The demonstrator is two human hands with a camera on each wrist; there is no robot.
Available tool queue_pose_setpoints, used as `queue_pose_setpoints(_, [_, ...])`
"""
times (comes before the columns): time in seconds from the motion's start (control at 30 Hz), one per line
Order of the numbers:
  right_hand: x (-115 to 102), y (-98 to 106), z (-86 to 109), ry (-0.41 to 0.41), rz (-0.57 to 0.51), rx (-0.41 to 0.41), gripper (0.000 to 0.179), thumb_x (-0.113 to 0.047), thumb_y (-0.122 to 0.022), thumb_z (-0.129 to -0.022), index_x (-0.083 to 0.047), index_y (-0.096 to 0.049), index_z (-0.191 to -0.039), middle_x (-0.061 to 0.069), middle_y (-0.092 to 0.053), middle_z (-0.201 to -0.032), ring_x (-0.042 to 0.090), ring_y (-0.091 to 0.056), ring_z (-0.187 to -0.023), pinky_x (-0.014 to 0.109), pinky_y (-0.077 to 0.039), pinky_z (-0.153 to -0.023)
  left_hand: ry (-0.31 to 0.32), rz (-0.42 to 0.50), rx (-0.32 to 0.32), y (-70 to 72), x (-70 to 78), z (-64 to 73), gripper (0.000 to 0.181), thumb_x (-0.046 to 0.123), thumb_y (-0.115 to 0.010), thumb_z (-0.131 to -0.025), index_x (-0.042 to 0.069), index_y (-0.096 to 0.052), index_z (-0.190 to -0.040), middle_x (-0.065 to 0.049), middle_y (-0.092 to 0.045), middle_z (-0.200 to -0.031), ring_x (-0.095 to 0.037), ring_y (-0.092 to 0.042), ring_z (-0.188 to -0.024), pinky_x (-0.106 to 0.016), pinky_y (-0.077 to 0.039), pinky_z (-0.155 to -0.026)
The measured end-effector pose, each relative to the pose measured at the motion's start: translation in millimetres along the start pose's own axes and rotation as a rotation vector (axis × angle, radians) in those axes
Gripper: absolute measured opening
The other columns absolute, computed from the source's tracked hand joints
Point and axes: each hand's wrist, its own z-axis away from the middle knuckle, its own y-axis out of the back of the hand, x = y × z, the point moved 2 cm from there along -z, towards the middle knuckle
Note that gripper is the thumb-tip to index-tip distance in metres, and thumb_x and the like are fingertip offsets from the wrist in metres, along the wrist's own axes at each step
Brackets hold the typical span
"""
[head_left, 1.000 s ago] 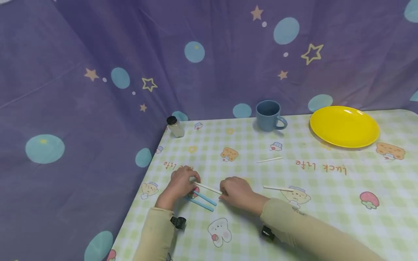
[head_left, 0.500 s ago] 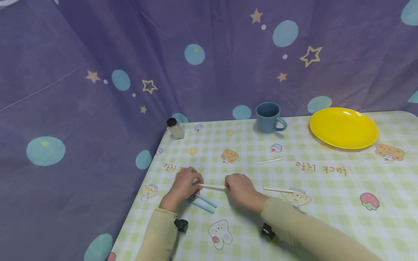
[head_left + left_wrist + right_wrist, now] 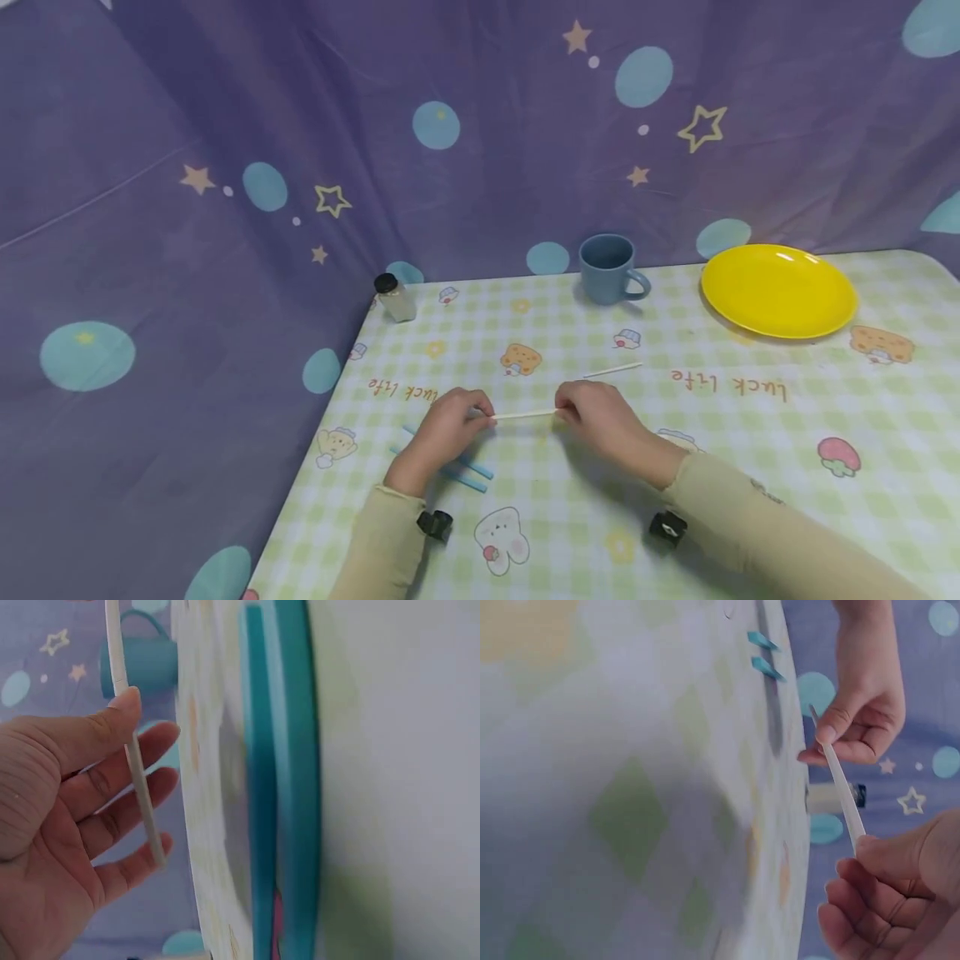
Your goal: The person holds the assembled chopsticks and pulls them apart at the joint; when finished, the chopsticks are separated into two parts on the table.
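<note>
Both hands hold one off-white chopstick [image 3: 525, 414] level above the table. My left hand [image 3: 448, 427] pinches it between thumb and fingers, and the tapered end sticks out past that thumb in the right wrist view. At its other end, the thumb and fingers of my right hand [image 3: 606, 415] pinch it. Two blue chopsticks lie side by side under my left hand, which partly covers them; one blue chopstick [image 3: 259, 750] shows close up in the left wrist view. Another off-white chopstick [image 3: 613, 370] lies on the table beyond my right hand.
A blue mug [image 3: 606, 271] and a yellow plate [image 3: 780, 292] stand along the back of the table. At the back left corner is a small black-capped jar [image 3: 395, 298]. The checked tablecloth [image 3: 570, 542] reaches a purple curtain [image 3: 480, 200] behind.
Both hands have moved right and a little away with the chopstick, which has turned from slanting to nearly level across. My right hand and forearm now cover an off-white chopstick seen earlier.
</note>
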Motion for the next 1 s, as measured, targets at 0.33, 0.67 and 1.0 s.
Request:
queue_pose_setpoints(0.33, [31,43,32.0,-0.052,-0.114,-0.056,0.013,-0.005,-0.071,-0.088,-0.015,-0.064,-0.083,-0.009,-0.062,-0.078,0.007,-0.052,-0.069,0.030,-0.047,-0.066,-0.167,0.128,-0.051,-19.8,41.9,-9.3,0.007,0.019,-0.064,-0.096,0.018,-0.058,-0.092,0.007,-0.069,-0.082,-0.006,-0.056,-0.065,-0.025,-0.044,-0.063])
queue_pose_setpoints(0.67, [46,63,52.3,-0.043,-0.158,-0.069,0.008,-0.006,-0.072,-0.087,-0.014,-0.070,-0.089,-0.012,-0.064,-0.078,0.003,-0.055,-0.068,0.028,-0.049,-0.063,-0.286,0.200,-0.045,-41.8,77.6,-26.0,0.005,0.019,-0.063,-0.096,0.014,-0.063,-0.095,0.006,-0.072,-0.083,0.000,-0.045,-0.055,-0.017,-0.035,-0.054])
queue_pose_setpoints(1.0, [43,56,60.0,0.069,-0.076,-0.012,0.011,-0.011,-0.075,-0.086,-0.017,-0.073,-0.094,-0.009,-0.070,-0.087,-0.001,-0.057,-0.069,0.025,-0.049,-0.061,-0.332,0.211,-0.060,-57.0,103.9,-32.7,0.004,0.020,-0.066,-0.094,0.016,-0.065,-0.096,0.007,-0.072,-0.088,0.000,-0.044,-0.057,-0.014,-0.036,-0.056])
